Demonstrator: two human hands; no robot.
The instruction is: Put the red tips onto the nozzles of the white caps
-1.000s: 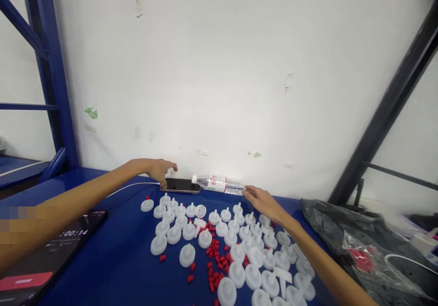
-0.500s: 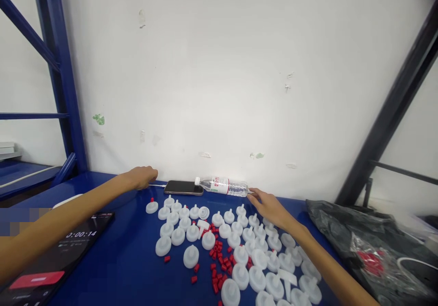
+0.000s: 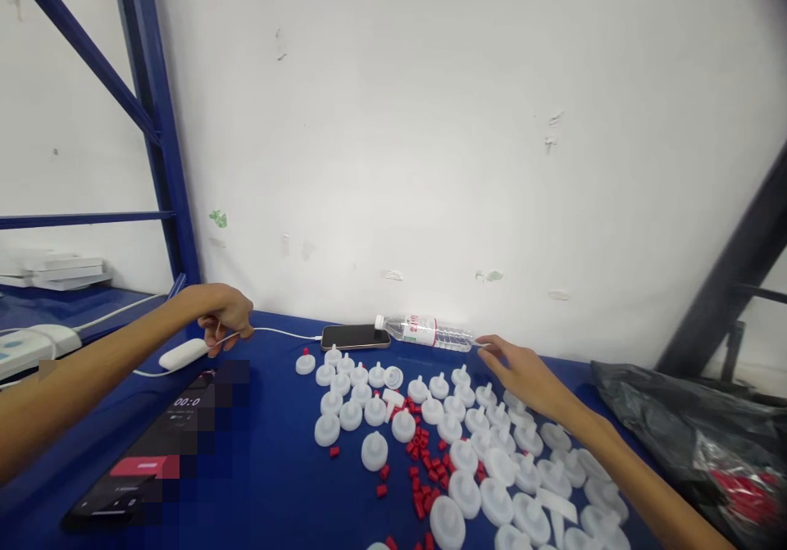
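My left hand point(image 3: 227, 316) is closed around a white charging cable point(image 3: 283, 332) at the back left of the blue table. From that hand the cable runs to a dark-screened phone point(image 3: 352, 337) lying by the wall. Just below the fingers sits a white oval device point(image 3: 183, 355). At the base of a clear water bottle point(image 3: 424, 331) lying on its side, my right hand point(image 3: 513, 370) pinches something small and pale, too small to name. Many white disc-shaped caps with nozzles point(image 3: 375, 450) spread across the table, with small red caps point(image 3: 423, 501) among them.
A larger phone point(image 3: 138, 452) showing a timer lies at the left front. A white power strip point(image 3: 37, 349) is at the far left. Grey plastic bags point(image 3: 664, 411) and a clear bag of red pieces point(image 3: 743, 488) lie at the right. Blue shelf posts point(image 3: 156, 124) rise on the left.
My left hand has moved back toward the white oval device and now clearly grips the cable. My right hand stays by the bottle's base. The view has swung left.
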